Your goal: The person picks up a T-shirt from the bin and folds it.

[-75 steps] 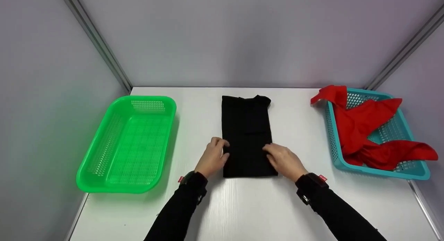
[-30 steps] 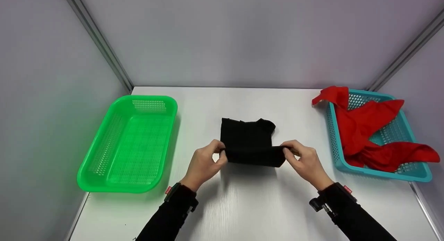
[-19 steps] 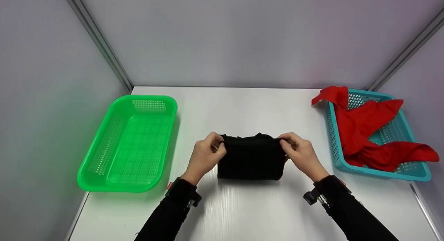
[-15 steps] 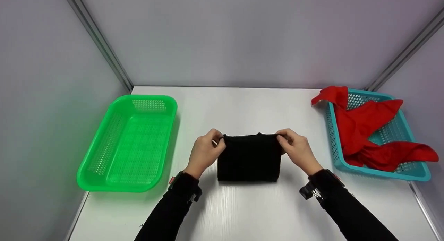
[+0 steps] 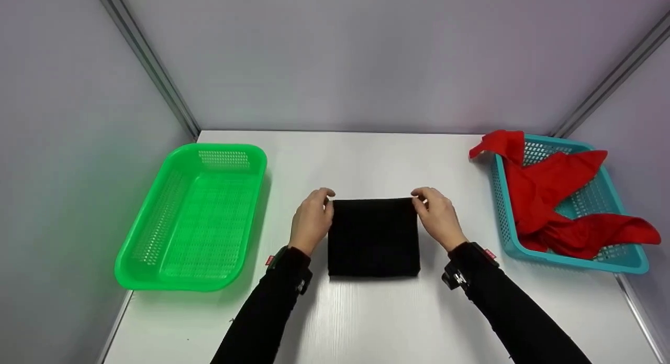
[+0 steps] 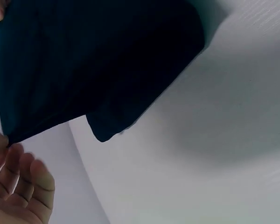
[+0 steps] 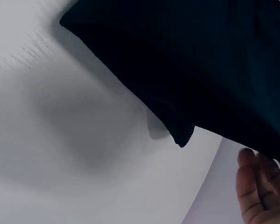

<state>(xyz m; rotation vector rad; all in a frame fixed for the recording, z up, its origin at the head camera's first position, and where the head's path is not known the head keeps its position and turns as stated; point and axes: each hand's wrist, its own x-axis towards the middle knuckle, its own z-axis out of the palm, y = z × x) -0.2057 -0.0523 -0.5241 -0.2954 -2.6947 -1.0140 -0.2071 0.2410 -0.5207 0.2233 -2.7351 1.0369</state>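
Note:
A folded black garment [image 5: 374, 238] lies as a near-square at the middle of the white table in the head view. At its far left corner is my left hand [image 5: 311, 220]; the left wrist view has its thumb and a finger pinching the cloth there. My right hand [image 5: 438, 214] is at the far right corner, with the cloth between thumb and fingers. In the right wrist view the held corner sits at the frame's edge, so the thumb is mostly cut off. Both wrist views show the dark garment [image 6: 98, 56] stretched from the pinched corners. Its lower layers are hidden.
A green plastic basket [image 5: 243, 259] stands on the left of the table [image 5: 361, 322]. On the right, a teal basket [image 5: 568, 256] contains red cloth [image 5: 539, 196], partly draped over its rim. Grey panels [image 5: 366, 60] enclose the back and sides.
The garment's near half has been lifted and folded over the far part, and the bundle was drawn nearer. Over the last half second both hands moved slightly away and inward, and the garment flattened.

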